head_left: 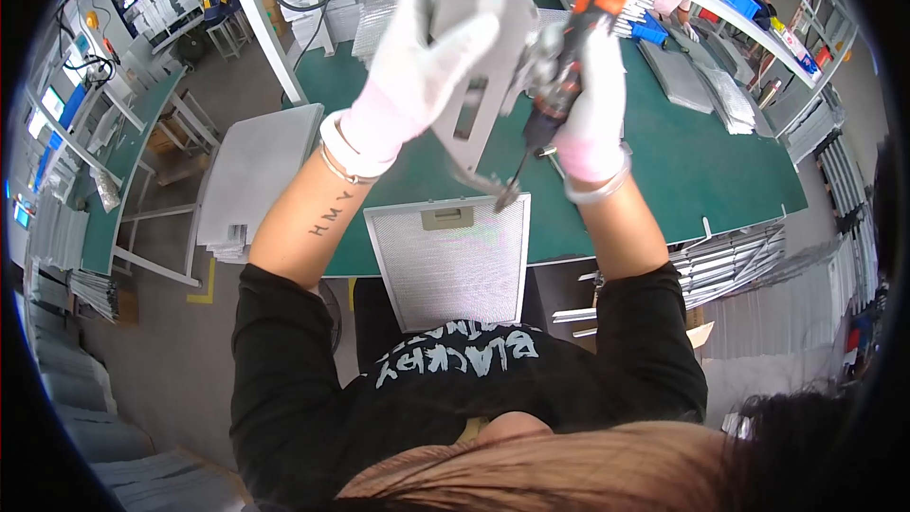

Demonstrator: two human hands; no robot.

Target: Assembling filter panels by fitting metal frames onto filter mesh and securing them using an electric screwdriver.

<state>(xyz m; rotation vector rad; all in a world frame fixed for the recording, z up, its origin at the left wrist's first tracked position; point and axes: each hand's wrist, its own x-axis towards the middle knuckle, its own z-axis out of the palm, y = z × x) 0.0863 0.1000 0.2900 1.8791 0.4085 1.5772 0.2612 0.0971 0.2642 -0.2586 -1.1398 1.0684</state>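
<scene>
From the head view, the left hand (pixel 427 57) is gripping a grey metal plate (pixel 488 66), held up above the green desk (pixel 682 161). The right hand (pixel 592 104) is closed around an orange driver (pixel 578 47), its tip pointing down by the plate's lower edge. A mesh filter (pixel 450 261) is lying at the desk's near edge. The step looks like fastening; next the tip needs lining up with the screw spot.

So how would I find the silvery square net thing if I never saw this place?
Look at the big green table. At its near edge, just in front of the person's black shirt, lies a mesh filter panel. Unlike the stacked panels to the left, it lies alone and has a small tan tab near its top edge.
</scene>
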